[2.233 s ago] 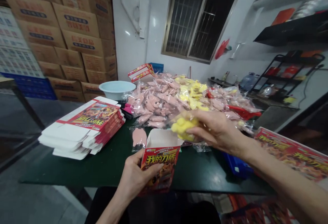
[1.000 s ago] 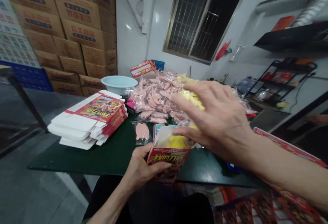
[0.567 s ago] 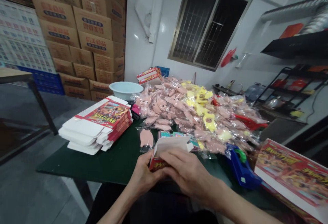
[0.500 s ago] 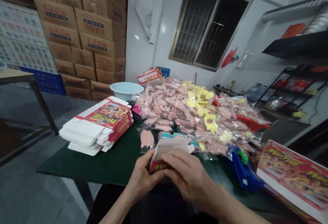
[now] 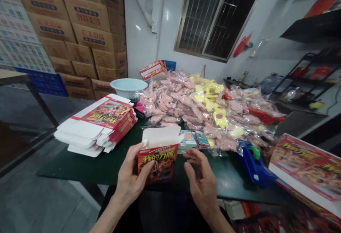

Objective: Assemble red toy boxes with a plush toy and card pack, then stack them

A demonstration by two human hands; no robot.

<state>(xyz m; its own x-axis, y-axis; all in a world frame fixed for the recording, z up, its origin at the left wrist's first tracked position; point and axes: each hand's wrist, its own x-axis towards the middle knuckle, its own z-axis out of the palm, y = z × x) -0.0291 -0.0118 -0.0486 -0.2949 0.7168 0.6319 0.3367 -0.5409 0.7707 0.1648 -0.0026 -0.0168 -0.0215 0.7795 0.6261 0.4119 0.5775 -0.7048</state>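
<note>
Upright at the front of the green table [image 5: 106, 171] stands a small red printed box [image 5: 161, 162], its white top flap [image 5: 161, 135] raised. My left hand [image 5: 133, 172] grips it by the left side, thumb across the printed front. Just to the right, my right hand [image 5: 201, 176] is apart from the box, its fingers loosely curved and separated with nothing between them. Behind that hand lie small stacks of printed cards [image 5: 188, 139]. A pile of pink and yellow plush-looking pieces in clear bags [image 5: 183, 101] spreads behind the cards.
Flattened red-and-white boxes [image 5: 106, 115] are stacked on the left, near a pale blue basin [image 5: 129, 87]. A blue tape dispenser [image 5: 254, 165] and a larger red display box [image 5: 306, 169] stand on the right. Brown cartons [image 5: 87, 16] line the back left.
The box has been turned upright, its front now facing me. My right hand has let go of it and moved right. The view has shifted slightly.
</note>
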